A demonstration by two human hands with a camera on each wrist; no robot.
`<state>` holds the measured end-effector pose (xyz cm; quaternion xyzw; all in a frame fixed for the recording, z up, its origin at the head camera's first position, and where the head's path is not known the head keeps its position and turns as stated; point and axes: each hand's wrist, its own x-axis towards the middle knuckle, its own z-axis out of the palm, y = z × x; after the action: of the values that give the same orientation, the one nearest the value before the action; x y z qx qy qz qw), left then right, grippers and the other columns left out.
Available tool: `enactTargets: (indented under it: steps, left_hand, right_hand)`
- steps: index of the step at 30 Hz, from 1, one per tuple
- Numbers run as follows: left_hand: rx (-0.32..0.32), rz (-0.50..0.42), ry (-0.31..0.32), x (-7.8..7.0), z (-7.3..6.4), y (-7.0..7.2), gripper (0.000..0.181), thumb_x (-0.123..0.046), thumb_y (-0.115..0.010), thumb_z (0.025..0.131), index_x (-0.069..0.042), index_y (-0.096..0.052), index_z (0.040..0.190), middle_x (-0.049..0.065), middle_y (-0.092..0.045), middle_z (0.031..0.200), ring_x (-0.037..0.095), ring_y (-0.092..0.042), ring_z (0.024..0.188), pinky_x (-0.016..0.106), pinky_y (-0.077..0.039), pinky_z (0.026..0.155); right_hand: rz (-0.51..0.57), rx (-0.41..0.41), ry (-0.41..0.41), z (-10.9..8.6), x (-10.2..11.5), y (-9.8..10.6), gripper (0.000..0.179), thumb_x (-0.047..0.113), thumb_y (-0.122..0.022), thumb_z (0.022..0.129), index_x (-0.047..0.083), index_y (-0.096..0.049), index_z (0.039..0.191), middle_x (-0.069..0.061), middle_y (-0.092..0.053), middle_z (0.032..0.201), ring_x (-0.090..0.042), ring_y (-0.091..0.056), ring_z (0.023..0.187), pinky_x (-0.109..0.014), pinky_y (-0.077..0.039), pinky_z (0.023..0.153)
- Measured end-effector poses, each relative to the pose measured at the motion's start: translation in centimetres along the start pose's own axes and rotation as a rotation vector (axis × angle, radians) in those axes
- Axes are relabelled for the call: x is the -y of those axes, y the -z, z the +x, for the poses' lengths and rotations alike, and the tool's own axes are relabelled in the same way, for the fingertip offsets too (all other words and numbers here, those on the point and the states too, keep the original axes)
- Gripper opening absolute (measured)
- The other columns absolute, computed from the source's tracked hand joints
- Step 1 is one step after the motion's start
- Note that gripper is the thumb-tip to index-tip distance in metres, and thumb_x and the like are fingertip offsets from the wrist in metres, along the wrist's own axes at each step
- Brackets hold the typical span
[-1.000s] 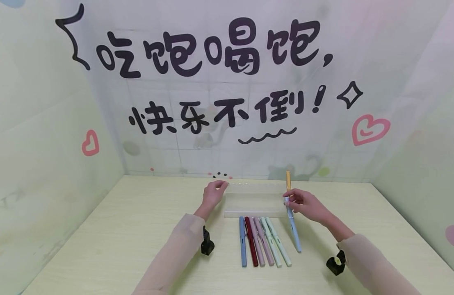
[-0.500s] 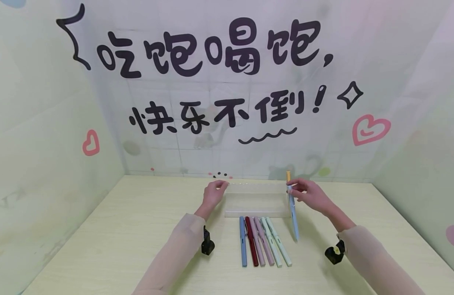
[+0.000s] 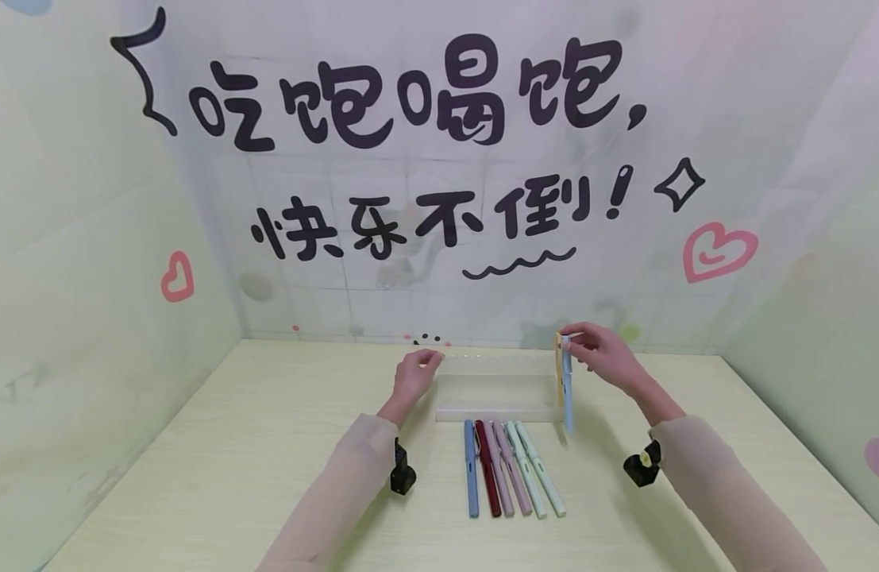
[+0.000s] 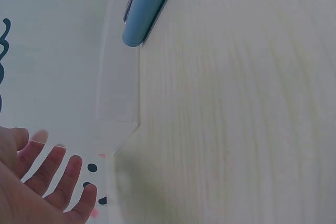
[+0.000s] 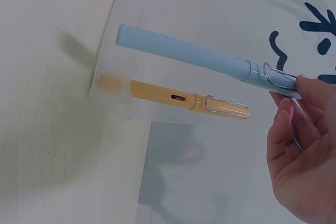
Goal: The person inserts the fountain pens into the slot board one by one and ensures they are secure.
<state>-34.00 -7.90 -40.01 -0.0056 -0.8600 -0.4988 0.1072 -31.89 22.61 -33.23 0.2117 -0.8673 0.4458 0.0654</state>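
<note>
A clear plastic pen stand (image 3: 499,415) sits at the back of the table. My left hand (image 3: 414,375) pinches its upper left corner, the other fingers spread in the left wrist view. At the right end, my right hand (image 3: 605,357) pinches a light blue fountain pen (image 5: 184,53) by the clip end of its cap. That pen hangs nearly upright in front of the stand, lower end downward. Just beside it, a yellow fountain pen (image 5: 163,92) with a wire clip stands in the stand's rightmost place, its lower end seen through the plastic.
In front of the stand lie several capped pens side by side: a blue one (image 3: 471,469), a dark red one (image 3: 487,469), two purple ones (image 3: 506,473) and two mint green ones (image 3: 541,469). A printed cloth wall (image 3: 439,310) rises behind the table.
My right hand has risen and moved slightly back with the light blue pen, which now hangs steeper and overlaps the yellow pen. My left hand and the pens on the table have stayed put.
</note>
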Motion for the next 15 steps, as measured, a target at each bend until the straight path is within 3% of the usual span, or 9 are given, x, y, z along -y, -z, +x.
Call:
enactTargets:
  steps: [15]
  left_hand:
    - [-0.003, 0.016, -0.004, 0.1, 0.1, -0.1, 0.027, -0.023, -0.051, 0.089, -0.003, -0.063, 0.103, 0.010, -0.061, 0.099, 0.025, -0.055, 0.091, 0.039, -0.043, 0.078]
  right_hand:
    - [0.001, -0.086, -0.011, 1.7, 0.1, 0.1, 0.030, 0.022, -0.053, 0.089, 0.005, -0.054, 0.113, -0.016, -0.061, 0.100, -0.027, -0.054, 0.073, -0.030, -0.043, 0.051]
